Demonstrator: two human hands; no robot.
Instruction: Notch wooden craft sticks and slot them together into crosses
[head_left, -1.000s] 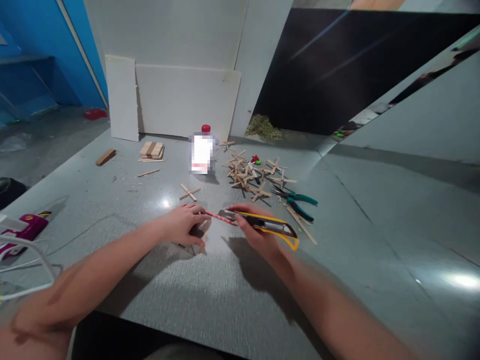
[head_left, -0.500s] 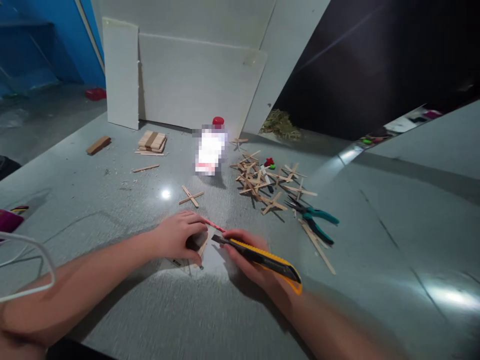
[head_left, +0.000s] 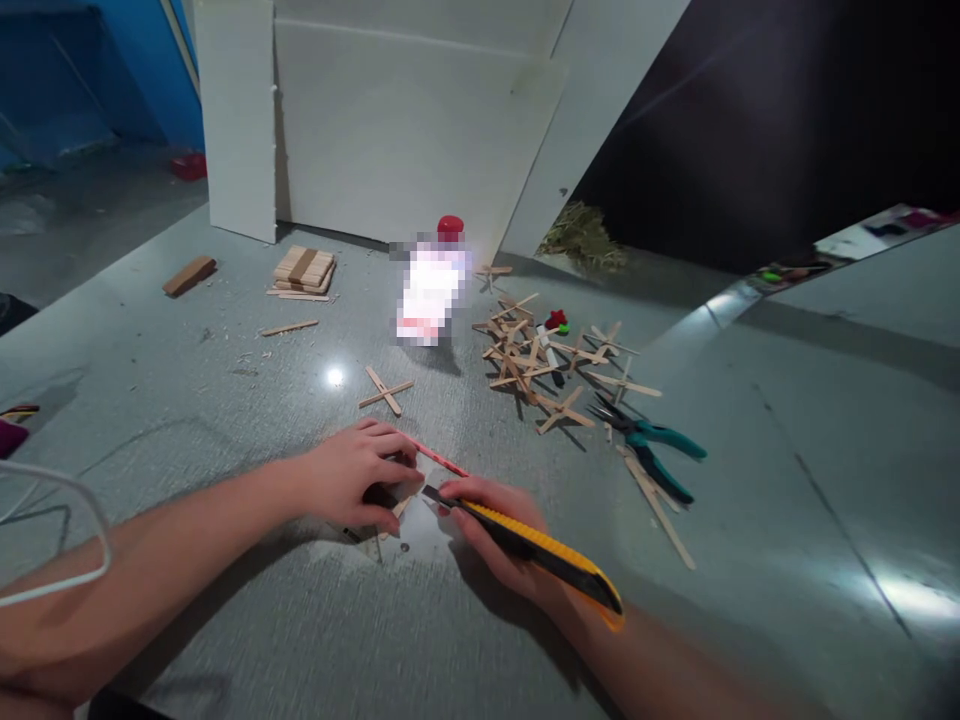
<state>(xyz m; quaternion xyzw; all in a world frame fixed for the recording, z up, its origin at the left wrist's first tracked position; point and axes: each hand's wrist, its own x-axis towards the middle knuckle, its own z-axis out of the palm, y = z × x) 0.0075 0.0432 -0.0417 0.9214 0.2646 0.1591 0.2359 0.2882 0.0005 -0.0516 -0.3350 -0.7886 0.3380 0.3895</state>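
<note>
My left hand (head_left: pixel 352 475) is low over the table, its fingers curled and thumb bent in, holding down a pale wooden craft stick (head_left: pixel 404 504) that is mostly hidden beneath them. My right hand (head_left: pixel 499 520) grips a yellow-and-black utility knife (head_left: pixel 555 553). The knife's blade points left, close to the left fingertips. A thin red patterned strip (head_left: pixel 435 455) runs between both hands on the far side. Just beyond the left hand, two craft sticks lie crossed as an X (head_left: pixel 385 391).
Several crossed craft sticks (head_left: pixel 517 350) are heaped right of centre. Teal-handled pliers (head_left: pixel 656 445) and loose sticks (head_left: pixel 660 510) lie right of them. A banded stack of craft sticks (head_left: pixel 304 270) and a brown block (head_left: pixel 189 276) sit back left. A blurred bright object (head_left: pixel 431 290) stands mid-table before white panels (head_left: pixel 405 130).
The camera view has shifted slightly. The left fingertips reach a little further right, nearer the blade. Both hands otherwise keep about the same hold.
</note>
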